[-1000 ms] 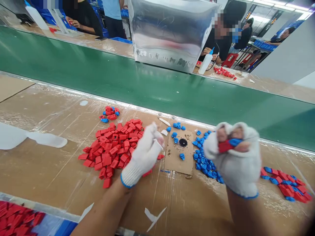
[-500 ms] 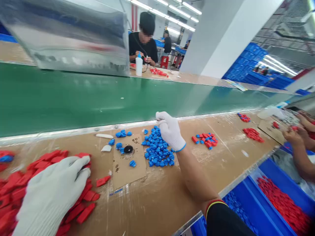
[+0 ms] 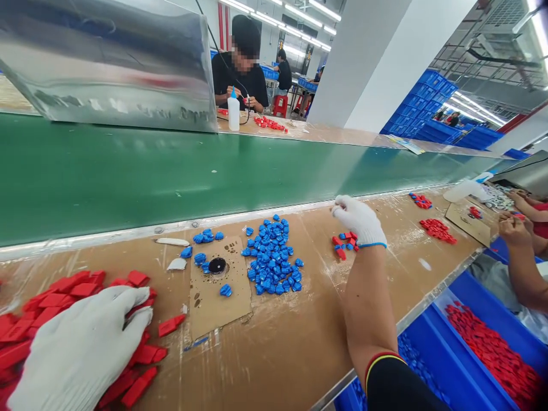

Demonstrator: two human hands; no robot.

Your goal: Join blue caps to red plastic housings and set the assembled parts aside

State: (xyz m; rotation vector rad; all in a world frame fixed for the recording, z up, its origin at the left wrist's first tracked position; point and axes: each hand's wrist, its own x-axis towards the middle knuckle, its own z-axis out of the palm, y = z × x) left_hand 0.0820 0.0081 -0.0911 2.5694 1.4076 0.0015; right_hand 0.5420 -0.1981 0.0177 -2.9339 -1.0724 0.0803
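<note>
My left hand (image 3: 85,342), in a white glove, rests on a heap of red pieces (image 3: 55,299) at the lower left, thumb and fingers apart around the heap's edge. My gloved right hand (image 3: 357,220) hovers by a small group of red and blue pieces (image 3: 340,246), its fingers curled together; whatever they might hold is hidden. Between my hands lies a pile of blue pieces (image 3: 274,257). Left of that pile, a cardboard sheet (image 3: 222,308) carries a small round dish of black liquid (image 3: 217,265) with a few blue pieces around it.
A green belt (image 3: 171,171) runs behind the brown table (image 3: 257,365). Blue bins (image 3: 462,354) with red and blue pieces stand at the lower right. A person (image 3: 242,68) works across the belt near a white bottle (image 3: 233,111). Another person's hands (image 3: 514,228) are at right.
My right hand has moved right, from above the blue pile to the red and blue group. My left hand stays on the red heap. The view has shifted slightly.
</note>
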